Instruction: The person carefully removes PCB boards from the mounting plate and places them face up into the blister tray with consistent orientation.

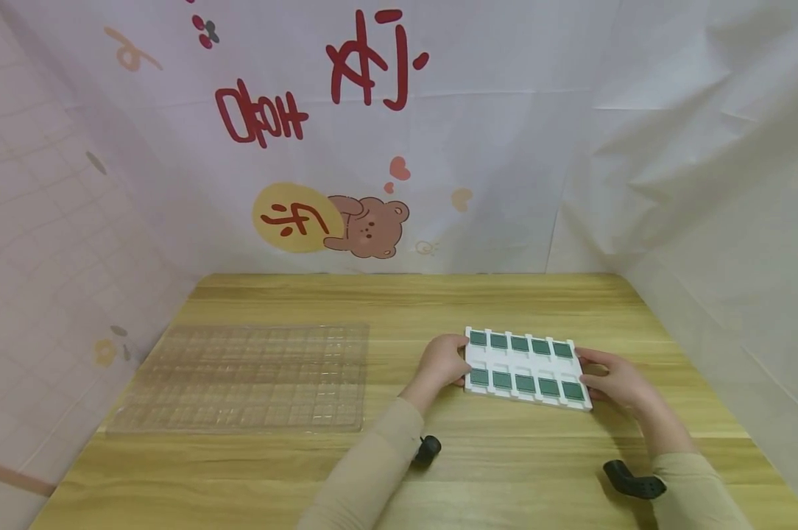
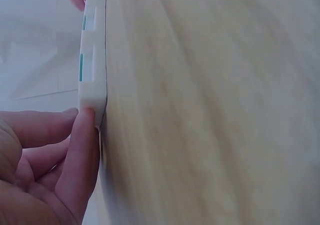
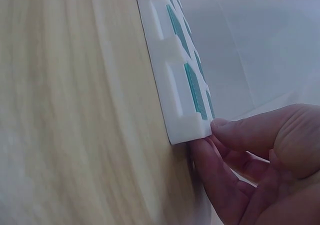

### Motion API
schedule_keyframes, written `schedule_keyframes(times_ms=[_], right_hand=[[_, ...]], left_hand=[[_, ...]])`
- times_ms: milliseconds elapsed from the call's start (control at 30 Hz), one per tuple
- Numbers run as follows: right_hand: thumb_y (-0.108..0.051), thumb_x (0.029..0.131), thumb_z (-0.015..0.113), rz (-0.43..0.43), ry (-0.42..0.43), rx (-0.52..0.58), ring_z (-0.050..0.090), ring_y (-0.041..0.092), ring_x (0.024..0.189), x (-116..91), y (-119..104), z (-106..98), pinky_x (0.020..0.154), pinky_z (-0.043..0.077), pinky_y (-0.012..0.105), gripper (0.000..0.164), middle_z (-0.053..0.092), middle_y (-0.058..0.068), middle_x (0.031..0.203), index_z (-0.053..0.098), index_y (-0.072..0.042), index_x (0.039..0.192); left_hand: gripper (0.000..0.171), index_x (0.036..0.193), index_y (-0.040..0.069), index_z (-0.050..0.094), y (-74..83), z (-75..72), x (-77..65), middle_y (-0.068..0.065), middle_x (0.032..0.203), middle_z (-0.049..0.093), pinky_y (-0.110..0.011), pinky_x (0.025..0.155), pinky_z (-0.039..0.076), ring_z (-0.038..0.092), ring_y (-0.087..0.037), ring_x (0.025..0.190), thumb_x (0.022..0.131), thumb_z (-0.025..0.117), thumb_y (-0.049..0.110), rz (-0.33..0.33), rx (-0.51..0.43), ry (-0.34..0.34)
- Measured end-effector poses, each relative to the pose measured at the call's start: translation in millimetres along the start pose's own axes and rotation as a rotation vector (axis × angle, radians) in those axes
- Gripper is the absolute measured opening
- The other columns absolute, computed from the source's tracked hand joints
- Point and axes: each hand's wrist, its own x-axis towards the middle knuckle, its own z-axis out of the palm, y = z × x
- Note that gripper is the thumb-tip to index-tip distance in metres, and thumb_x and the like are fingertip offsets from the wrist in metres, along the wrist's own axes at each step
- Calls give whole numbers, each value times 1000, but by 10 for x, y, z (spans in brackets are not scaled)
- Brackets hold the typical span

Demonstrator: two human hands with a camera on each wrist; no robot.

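Observation:
A white tray lies on the right half of the table, at a slight slant. Two rows of flat green rectangular pieces sit in its slots, with a white strip between the rows. My left hand holds the tray's left end, thumb and fingers at the edge. At the opposite end my right hand grips the tray near its front corner. In the right wrist view the thumb presses by the white corner and a finger reaches beneath it. The left wrist view shows fingertips against the white end wall.
A clear plastic tray with many small compartments lies on the left of the wooden table. White printed cloth stands behind and along both sides. Black devices show at both wrists.

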Motion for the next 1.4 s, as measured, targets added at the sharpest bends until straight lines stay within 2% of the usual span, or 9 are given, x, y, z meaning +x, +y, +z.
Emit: schedule_keyframes(times_ms=[300, 567, 867, 1133, 1400], right_hand=[[5, 93, 60, -25, -25, 33, 59, 29, 99, 57, -90, 111, 69, 57, 30, 57, 46, 40, 128, 34, 18, 142], [3, 93, 61, -19, -24, 24, 58, 30, 98, 102, -175, 196, 67, 57, 29, 57, 47, 38, 128, 36, 17, 141], [2, 92, 63, -20, -42, -7, 58, 31, 97, 160, -287, 301, 69, 58, 30, 57, 46, 38, 130, 37, 15, 142], [4, 93, 60, -47, -84, 43, 59, 34, 103, 231, -366, 411, 72, 58, 34, 57, 43, 40, 133, 34, 18, 142], [4, 92, 62, -72, -83, 37, 60, 34, 102, 278, -438, 530, 72, 58, 35, 56, 45, 40, 132, 37, 17, 141]], left_hand=[[59, 137, 3, 58, -108, -105, -30, -18, 139, 54, -22, 48, 53, 54, -13, 47, 80, 71, -9, 6, 1, -9], [60, 138, -2, 55, -145, -244, -97, -20, 142, 50, -25, 49, 55, 61, -21, 55, 80, 69, -12, 10, -30, -37], [60, 139, -2, 54, -202, -386, -157, -20, 145, 48, -25, 51, 55, 61, -20, 55, 82, 68, -12, -4, -3, -43], [61, 139, -2, 54, -326, -486, -166, -23, 146, 46, -24, 50, 55, 61, -18, 54, 81, 70, -12, -14, 13, -33], [62, 140, -4, 52, -424, -610, -230, -25, 146, 44, -25, 51, 55, 62, -19, 54, 80, 69, -13, -7, 10, -34]])
